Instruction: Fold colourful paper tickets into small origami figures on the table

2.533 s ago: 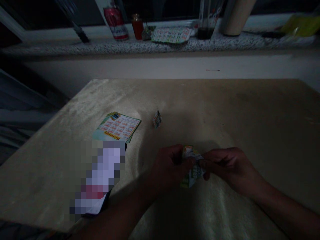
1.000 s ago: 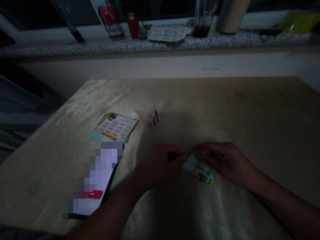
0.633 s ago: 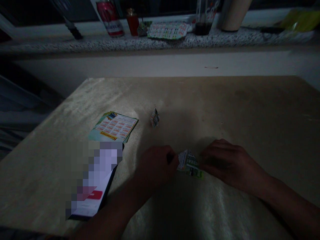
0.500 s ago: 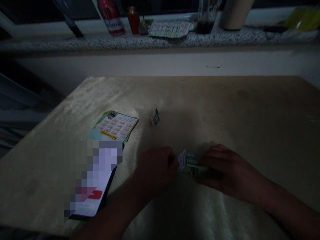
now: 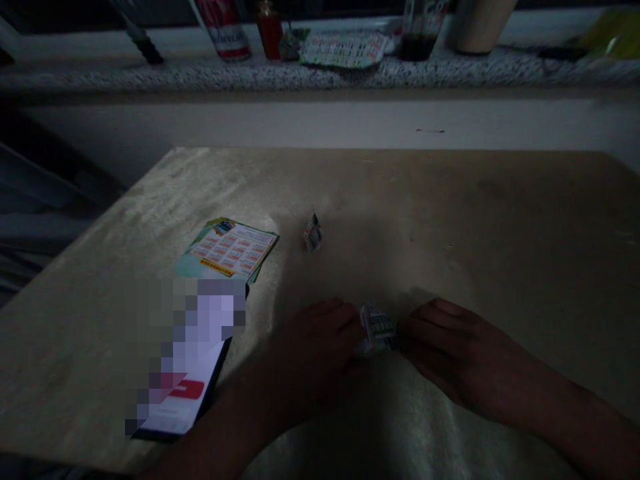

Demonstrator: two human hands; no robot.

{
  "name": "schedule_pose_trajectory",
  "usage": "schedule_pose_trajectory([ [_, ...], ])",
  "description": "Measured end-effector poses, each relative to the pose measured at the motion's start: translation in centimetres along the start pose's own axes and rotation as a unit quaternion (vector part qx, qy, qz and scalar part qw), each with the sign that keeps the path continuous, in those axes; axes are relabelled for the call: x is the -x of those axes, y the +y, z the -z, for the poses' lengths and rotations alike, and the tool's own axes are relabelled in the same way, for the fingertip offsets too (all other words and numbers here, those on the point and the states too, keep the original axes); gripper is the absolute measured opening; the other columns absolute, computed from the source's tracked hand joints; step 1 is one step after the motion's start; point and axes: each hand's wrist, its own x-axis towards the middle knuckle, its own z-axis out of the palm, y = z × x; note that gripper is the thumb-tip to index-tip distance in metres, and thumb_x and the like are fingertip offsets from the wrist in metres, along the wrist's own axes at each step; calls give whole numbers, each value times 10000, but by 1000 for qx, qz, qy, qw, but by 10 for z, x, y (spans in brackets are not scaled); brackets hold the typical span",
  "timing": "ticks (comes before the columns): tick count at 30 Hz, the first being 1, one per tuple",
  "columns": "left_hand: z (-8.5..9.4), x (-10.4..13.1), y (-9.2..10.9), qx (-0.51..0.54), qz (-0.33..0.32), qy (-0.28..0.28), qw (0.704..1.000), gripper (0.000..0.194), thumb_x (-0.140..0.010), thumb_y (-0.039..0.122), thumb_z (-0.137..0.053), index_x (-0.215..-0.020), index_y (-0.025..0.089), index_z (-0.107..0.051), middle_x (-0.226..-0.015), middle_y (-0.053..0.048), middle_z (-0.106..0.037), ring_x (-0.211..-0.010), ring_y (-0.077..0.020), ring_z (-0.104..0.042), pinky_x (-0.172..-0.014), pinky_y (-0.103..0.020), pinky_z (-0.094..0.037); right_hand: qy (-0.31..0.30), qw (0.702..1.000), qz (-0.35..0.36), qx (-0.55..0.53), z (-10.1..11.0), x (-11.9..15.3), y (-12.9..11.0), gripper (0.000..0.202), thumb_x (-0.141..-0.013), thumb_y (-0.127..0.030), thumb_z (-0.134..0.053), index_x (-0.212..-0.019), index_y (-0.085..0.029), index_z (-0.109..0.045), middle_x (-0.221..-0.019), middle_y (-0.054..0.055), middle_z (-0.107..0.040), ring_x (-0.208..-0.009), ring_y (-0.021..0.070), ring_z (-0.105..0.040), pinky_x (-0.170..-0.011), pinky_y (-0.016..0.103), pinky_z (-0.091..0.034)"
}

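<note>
A small folded piece of printed paper [image 5: 379, 329] sits low over the table between my two hands. My left hand [image 5: 320, 343] is closed on its left side, knuckles up. At the paper's right end, the fingers of my right hand [image 5: 443, 343] are pinched together on it. Both sets of fingertips are dim and partly hidden. Farther back stands a small folded paper shape [image 5: 313, 235], apart from both hands. Left of it lies a stack of printed cards [image 5: 233, 248] with rows of orange print.
A phone with a lit screen [image 5: 193, 380] lies left of my left forearm on the table [image 5: 500, 220]. Along the granite sill [image 5: 280, 77] stand a red can [image 5: 225, 30], a small red bottle [image 5: 270, 33], a printed packet [image 5: 345, 50] and a glass with dark liquid [image 5: 420, 33].
My left hand has shifted slightly and its fingers now lie farther forward over the paper. Less of the paper shows at its right end. The view has tilted a little.
</note>
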Motion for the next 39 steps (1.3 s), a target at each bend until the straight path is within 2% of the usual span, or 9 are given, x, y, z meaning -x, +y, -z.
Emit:
schedule_pose_trajectory([
  [5, -1, 7, 2, -30, 15, 12, 999, 204, -854, 155, -705, -1047, 178, -643, -1052, -53, -674, -936, -242, -616, -829, -399, -526, -1, 1000, 9, 7, 0, 0, 1, 229, -1020, -165, -502, -1039, -165, -730, -897, 61, -716, -786, 222, -590, -721, 409, -443],
  [12, -8, 11, 0, -26, -2, 40, 999, 102, -890, 105, -628, -961, 169, -664, -927, -40, -687, -844, -222, -611, -790, -382, -509, 48, 999, 23, 0, -3, -1, 1, 176, -979, -111, -545, -997, -108, -720, -873, 84, -725, -754, 227, -617, -697, 406, -470],
  [16, -12, 13, 1, 9, 48, 63, 997, 93, -911, 125, -606, -916, 174, -684, -902, -41, -684, -826, -215, -606, -782, -381, -495, 75, 997, 28, 4, -7, -1, 3, 139, -966, -81, -564, -1008, -95, -696, -887, 94, -727, -764, 227, -620, -708, 400, -486],
  [20, -13, 13, 3, 35, 84, 84, 992, 105, -939, 159, -587, -926, 170, -691, -910, -47, -692, -848, -221, -610, -807, -398, -477, 93, 995, 0, -28, -9, -1, 4, 127, -958, -75, -582, -1031, -109, -679, -830, 67, -697, -718, 194, -588, -692, 368, -491],
  [24, -13, 10, 5, 47, 98, 74, 991, 156, -967, 168, -545, -913, 163, -692, -888, -53, -696, -834, -224, -612, -809, -411, -459, 96, 994, -21, -52, -9, -2, 4, 126, -967, -119, -602, -1066, -134, -678, -838, 61, -714, -734, 196, -620, -723, 385, -493],
  [28, -16, 8, 6, 52, 128, 93, 986, 149, -956, 165, -555, -907, 178, -695, -864, -47, -703, -813, -226, -616, -801, -412, -455, 108, 988, -59, -93, -14, -4, 5, 102, -970, -149, -610, -1040, -175, -679, -857, 44, -728, -739, 191, -640, -712, 370, -485],
  [33, -21, 8, 7, 35, 160, 86, 983, 148, -964, 180, -541, -927, 193, -684, -869, -52, -698, -819, -239, -623, -813, -436, -458, 89, 978, -118, -144, -16, -7, 5, 92, -979, -163, -582, -979, -193, -669, -840, 28, -715, -729, 182, -638, -712, 356, -479],
  [39, -20, 6, 11, -14, 165, 78, 983, 181, -984, 178, -480, -949, 196, -658, -880, -64, -696, -801, -260, -627, -792, -474, -472, 77, 972, -161, -154, -14, -10, 2, 75, -961, -164, -597, -968, -205, -660, -828, 20, -714, -743, 195, -634, -720, 363, -462],
])
